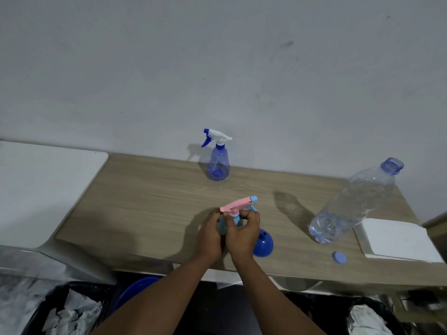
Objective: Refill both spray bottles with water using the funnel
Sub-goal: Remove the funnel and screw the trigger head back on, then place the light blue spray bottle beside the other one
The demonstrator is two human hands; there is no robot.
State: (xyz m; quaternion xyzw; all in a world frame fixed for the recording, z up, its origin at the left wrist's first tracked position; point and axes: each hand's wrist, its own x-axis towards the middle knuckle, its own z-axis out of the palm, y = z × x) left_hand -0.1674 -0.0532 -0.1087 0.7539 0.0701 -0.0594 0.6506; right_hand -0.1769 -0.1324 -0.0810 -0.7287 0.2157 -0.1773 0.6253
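Pink spray bottle (238,206) upright, left hand (210,236) gripping body, right hand (243,236) pinching collar

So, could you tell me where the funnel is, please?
In the head view, the blue funnel sits mouth-down on the table, just right of the right hand.

You had two spray bottles on one table (145,201): the blue spray bottle (218,165) and the pink-headed spray bottle (238,206). Recorded also were one funnel (264,244), one clear water bottle (350,204), one loose blue cap (339,257) and one white block (399,240). You had two hands in view: left hand (210,235), right hand (243,234).
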